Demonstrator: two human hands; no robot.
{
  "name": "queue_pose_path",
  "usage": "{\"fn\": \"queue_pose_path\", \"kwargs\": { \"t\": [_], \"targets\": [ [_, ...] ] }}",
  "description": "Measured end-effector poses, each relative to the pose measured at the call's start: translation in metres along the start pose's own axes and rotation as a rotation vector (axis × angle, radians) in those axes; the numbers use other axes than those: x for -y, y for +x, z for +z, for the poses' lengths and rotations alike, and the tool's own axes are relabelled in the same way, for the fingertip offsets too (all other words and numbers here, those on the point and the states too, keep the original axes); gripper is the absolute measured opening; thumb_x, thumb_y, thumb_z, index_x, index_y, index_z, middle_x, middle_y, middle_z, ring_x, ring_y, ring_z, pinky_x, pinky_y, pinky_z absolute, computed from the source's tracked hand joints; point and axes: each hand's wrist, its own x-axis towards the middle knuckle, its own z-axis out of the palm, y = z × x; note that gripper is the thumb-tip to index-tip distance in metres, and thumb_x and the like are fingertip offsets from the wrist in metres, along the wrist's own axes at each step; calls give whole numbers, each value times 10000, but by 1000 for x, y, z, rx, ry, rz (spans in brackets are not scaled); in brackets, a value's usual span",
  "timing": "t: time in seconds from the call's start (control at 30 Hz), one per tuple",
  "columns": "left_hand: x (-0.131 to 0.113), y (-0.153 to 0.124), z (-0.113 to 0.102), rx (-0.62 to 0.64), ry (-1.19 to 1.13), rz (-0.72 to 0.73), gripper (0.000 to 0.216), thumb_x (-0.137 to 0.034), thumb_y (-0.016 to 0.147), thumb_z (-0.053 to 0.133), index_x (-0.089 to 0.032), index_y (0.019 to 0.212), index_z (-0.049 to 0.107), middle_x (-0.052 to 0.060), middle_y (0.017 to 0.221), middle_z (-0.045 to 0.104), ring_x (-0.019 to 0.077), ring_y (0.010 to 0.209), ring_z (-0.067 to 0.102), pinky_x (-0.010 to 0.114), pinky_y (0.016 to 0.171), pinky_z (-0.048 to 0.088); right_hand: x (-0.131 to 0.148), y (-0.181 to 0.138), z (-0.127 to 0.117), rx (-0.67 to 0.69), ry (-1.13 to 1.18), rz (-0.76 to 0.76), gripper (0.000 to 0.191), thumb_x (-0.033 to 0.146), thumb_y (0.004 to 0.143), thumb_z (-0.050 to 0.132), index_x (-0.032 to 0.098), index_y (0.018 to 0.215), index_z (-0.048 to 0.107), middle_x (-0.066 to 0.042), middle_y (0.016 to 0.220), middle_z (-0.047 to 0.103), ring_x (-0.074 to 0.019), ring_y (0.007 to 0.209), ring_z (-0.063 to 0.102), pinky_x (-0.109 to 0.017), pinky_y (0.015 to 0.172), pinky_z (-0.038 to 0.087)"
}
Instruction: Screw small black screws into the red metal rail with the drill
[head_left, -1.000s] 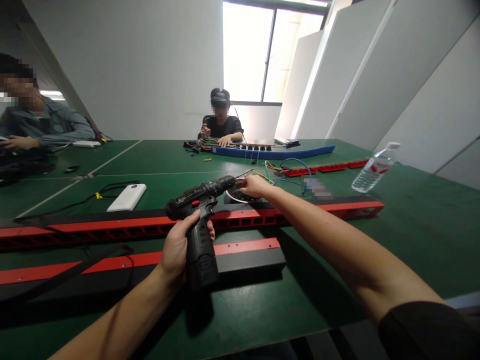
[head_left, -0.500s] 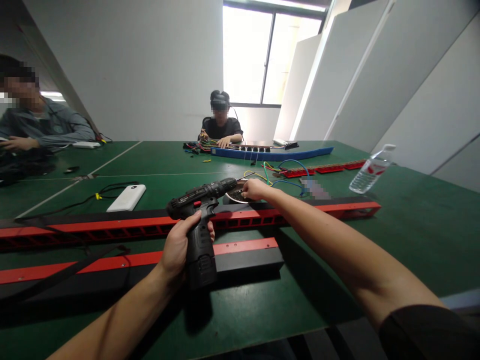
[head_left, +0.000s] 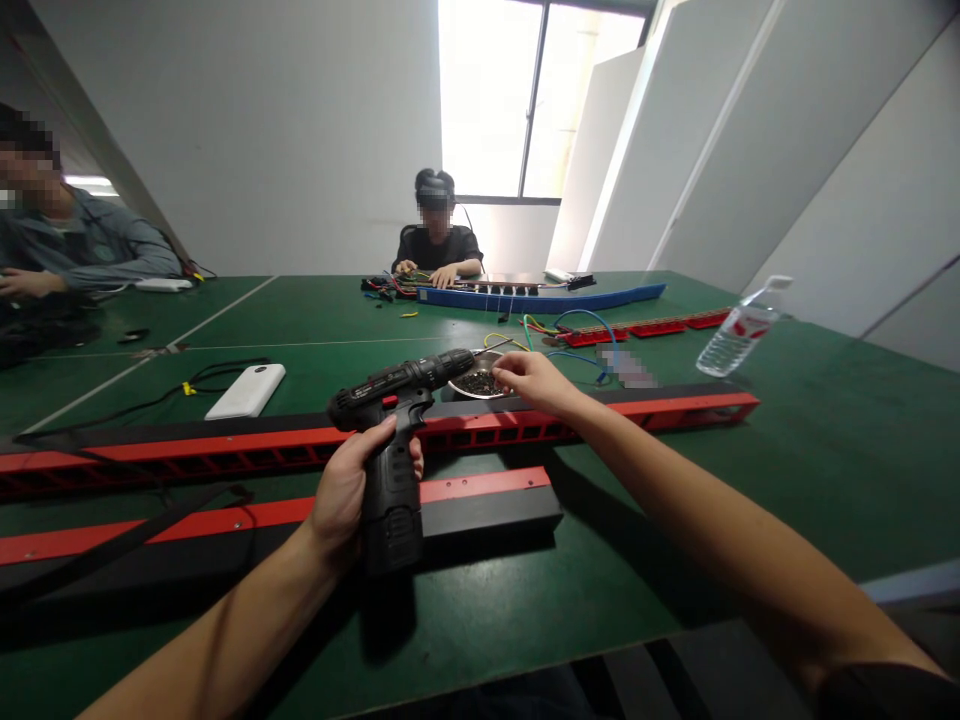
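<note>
My left hand [head_left: 349,485] is wrapped round the grip of a black cordless drill [head_left: 391,440], its bit pointing away to the right. Over the right rim of a round metal bowl [head_left: 466,390] is my right hand [head_left: 536,380], fingertips pinched together. The bowl holds many small dark screws [head_left: 480,381]. Whatever sits between my right fingertips is too small to make out. Below the drill lies a black and red bar [head_left: 487,505], and a longer red and black rail [head_left: 637,408] runs across the table behind it.
A white power bank [head_left: 247,391] with a black cable lies at left. A plastic water bottle [head_left: 739,335] stands at right, near red strips [head_left: 660,328] and coloured wires. Across the green table, one person [head_left: 436,240] works at a blue rail [head_left: 540,298]; another person [head_left: 90,235] sits at far left.
My right hand has drawn slightly up and right from inside the bowl, leaving more screws visible. My left hand still holds the drill. The view has shifted slightly.
</note>
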Motion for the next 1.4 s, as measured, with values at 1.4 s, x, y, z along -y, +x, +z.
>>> {"fn": "queue_pose_path", "kwargs": {
  "t": [1.4],
  "targets": [
    [12,-6,-8,52,329,44,282,-323,750,801,-117,891,669,57,739,711,163,632,656,255,578,568,-22,-78,-5,-294,1028,227,338,459,754,777,187,702,583,39,548,499,-81,450,431,-209,425,285]
  ]
}}
